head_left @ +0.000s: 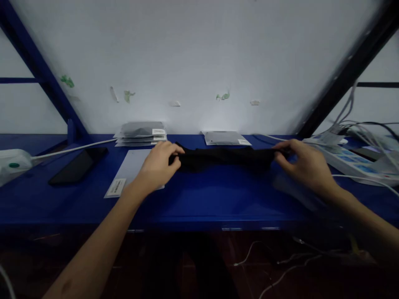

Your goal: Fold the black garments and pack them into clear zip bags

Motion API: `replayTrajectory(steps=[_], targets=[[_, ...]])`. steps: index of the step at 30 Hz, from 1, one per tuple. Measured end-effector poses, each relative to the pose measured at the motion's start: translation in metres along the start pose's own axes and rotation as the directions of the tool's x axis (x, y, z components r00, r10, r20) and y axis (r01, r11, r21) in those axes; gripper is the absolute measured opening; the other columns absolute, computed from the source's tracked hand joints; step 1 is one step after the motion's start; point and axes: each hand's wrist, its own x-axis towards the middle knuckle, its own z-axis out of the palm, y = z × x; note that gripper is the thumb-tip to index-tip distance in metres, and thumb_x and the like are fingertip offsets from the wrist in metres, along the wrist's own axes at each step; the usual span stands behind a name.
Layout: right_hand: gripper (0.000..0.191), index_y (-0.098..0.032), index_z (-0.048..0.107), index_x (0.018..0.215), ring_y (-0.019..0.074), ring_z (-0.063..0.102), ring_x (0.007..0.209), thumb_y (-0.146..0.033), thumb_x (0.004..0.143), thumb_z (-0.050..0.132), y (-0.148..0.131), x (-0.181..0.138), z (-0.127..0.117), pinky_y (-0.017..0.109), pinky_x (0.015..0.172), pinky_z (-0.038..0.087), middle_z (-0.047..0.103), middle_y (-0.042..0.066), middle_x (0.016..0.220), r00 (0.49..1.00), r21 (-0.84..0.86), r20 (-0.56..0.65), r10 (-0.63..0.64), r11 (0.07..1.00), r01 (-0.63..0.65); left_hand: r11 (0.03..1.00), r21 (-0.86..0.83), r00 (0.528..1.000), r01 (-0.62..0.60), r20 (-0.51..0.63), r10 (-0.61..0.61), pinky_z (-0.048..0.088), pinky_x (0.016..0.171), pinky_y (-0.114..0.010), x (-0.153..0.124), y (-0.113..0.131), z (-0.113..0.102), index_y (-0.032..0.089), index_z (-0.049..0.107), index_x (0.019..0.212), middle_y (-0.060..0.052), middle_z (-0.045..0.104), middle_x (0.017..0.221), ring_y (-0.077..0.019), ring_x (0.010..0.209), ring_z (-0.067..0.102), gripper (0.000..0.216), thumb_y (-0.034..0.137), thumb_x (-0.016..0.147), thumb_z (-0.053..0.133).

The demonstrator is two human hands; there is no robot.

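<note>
A strip of black cloth is stretched sideways above the blue tabletop. My left hand pinches its left end between thumb and fingers. At the other end, my right hand grips the cloth the same way. The cloth sags slightly along its lower edge; whether it is a garment I cannot tell. Under and beside my left wrist lies a flat grey packet with a barcode label, partly covered by my hand and forearm.
Against the wall lie a stack of grey labelled packets and another grey packet. A black phone-like slab rests at left, near a white power strip. On the right, a larger white power strip sits among tangled cables.
</note>
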Motion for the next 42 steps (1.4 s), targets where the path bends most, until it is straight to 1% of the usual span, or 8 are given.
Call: replayTrajectory(steps=[2,4,6,9,22,28,34,42], targets=[[0.015,-0.025,0.067,0.095,0.0268,0.064,0.083,-0.03,0.087,0.054,0.001,-0.027,-0.016,0.043,0.077,0.052,0.067,0.008,0.087,0.981,0.015,0.069,-0.183,0.983,0.183,0.994,0.026,0.993,-0.109,0.049,0.107,0.047,0.094,-0.043,-0.029,0.009,-0.002,0.021,0.068,0.102,-0.004,0.068,0.103,-0.0228,0.101,0.059,0.024,0.012,0.09,0.05],[0.015,-0.025,0.069,0.095,0.0262,0.064,0.087,-0.029,0.088,0.056,0.002,-0.053,-0.025,0.043,0.079,0.053,0.067,0.008,0.095,0.951,0.031,0.161,-0.264,0.964,0.263,0.991,0.053,0.985,-0.123,0.133,0.115,0.047,0.092,-0.045,-0.055,0.016,-0.003,0.022,0.069,0.098,-0.003,0.068,0.1,-0.0235,0.098,0.059,0.026,0.01,0.089,0.048],[0.017,-0.026,0.069,0.099,0.0259,0.064,0.098,-0.029,0.091,0.055,0.002,-0.075,-0.03,0.043,0.087,0.054,0.068,0.007,0.106,0.928,0.064,0.266,-0.259,0.966,0.251,0.993,0.048,0.981,-0.109,0.164,0.1,0.046,0.095,-0.046,-0.073,0.019,-0.004,0.022,0.069,0.1,-0.003,0.068,0.1,-0.0237,0.1,0.06,0.031,0.007,0.087,0.045],[0.02,-0.027,0.067,0.108,0.0251,0.063,0.108,-0.032,0.096,0.052,0.0,-0.094,-0.029,0.045,0.095,0.052,0.068,0.006,0.117,0.933,0.096,0.299,-0.198,0.979,0.178,0.996,0.034,0.984,-0.085,0.157,0.079,0.046,0.097,-0.046,-0.083,0.019,-0.005,0.022,0.069,0.103,-0.004,0.068,0.104,-0.0239,0.102,0.06,0.034,0.006,0.086,0.044],[0.036,-0.025,0.062,0.128,0.0258,0.068,0.103,-0.042,0.099,0.048,-0.01,-0.097,-0.032,0.043,0.09,0.056,0.068,0.009,0.119,0.933,0.004,0.308,-0.189,0.98,0.197,0.988,-0.021,0.983,-0.15,0.107,0.151,0.045,0.09,-0.045,-0.085,0.024,-0.011,0.023,0.07,0.09,-0.002,0.07,0.092,-0.0215,0.091,0.06,0.025,0.015,0.09,0.047],[0.034,-0.028,0.068,0.121,0.0277,0.068,0.101,-0.045,0.097,0.051,-0.013,-0.098,-0.034,0.047,0.089,0.057,0.067,0.009,0.114,0.929,0.007,0.313,-0.197,0.979,0.205,0.991,-0.035,0.983,-0.132,0.123,0.135,0.044,0.089,-0.045,-0.085,0.026,-0.012,0.025,0.07,0.089,-0.001,0.07,0.09,-0.0215,0.089,0.06,0.022,0.017,0.09,0.049],[0.03,-0.03,0.069,0.118,0.0306,0.062,0.118,-0.044,0.096,0.054,-0.013,-0.103,-0.034,0.052,0.102,0.051,0.066,0.007,0.128,0.944,0.023,0.261,-0.204,0.978,0.205,0.991,-0.069,0.983,-0.116,0.131,0.124,0.044,0.088,-0.044,-0.085,0.029,-0.015,0.025,0.07,0.088,-0.001,0.072,0.088,-0.0209,0.086,0.062,0.022,0.019,0.091,0.049],[0.025,-0.028,0.066,0.111,0.0282,0.066,0.1,-0.041,0.097,0.05,-0.022,-0.075,-0.039,0.047,0.09,0.053,0.072,0.008,0.106,0.969,0.027,0.149,-0.196,0.981,0.194,0.992,-0.006,0.992,-0.125,0.031,0.125,0.044,0.084,-0.042,-0.066,0.037,-0.011,0.023,0.068,0.092,-0.001,0.075,0.087,-0.0217,0.084,0.06,0.022,0.024,0.096,0.046]])
